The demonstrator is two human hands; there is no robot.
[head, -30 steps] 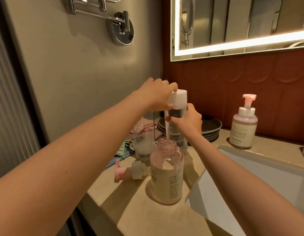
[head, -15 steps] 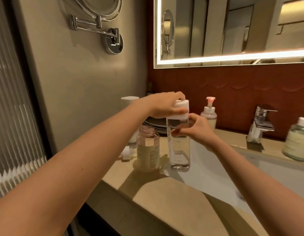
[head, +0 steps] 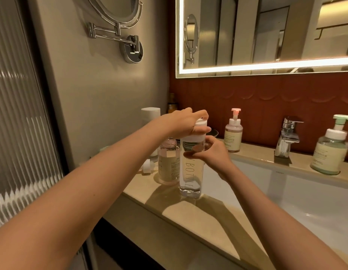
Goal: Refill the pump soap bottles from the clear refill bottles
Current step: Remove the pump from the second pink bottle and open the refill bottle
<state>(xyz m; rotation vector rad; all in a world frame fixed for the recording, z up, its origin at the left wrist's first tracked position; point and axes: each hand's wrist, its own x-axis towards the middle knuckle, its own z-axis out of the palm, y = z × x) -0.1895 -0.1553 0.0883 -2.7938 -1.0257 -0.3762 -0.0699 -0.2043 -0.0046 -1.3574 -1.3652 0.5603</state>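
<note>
A tall clear refill bottle (head: 190, 172) stands upright on the counter (head: 169, 207) beside the sink. My left hand (head: 185, 123) grips its white cap (head: 197, 131) from above. My right hand (head: 210, 152) holds the bottle's upper body from the right. Just left of it stands an open pink soap bottle (head: 168, 162) with no pump on it. Its pump head (head: 147, 166) lies on the counter behind it.
A pink pump bottle (head: 233, 133) stands at the back wall, a green pump bottle (head: 330, 151) at the far right. The tap (head: 288, 137) and the white basin (head: 305, 191) lie to the right. Another white-capped bottle (head: 150, 121) and stacked dark plates stand behind my hands.
The refill bottle came down from above the pink bottle's mouth and now stands upright on the counter. My left hand stays on its cap. The view tilted up and right.
</note>
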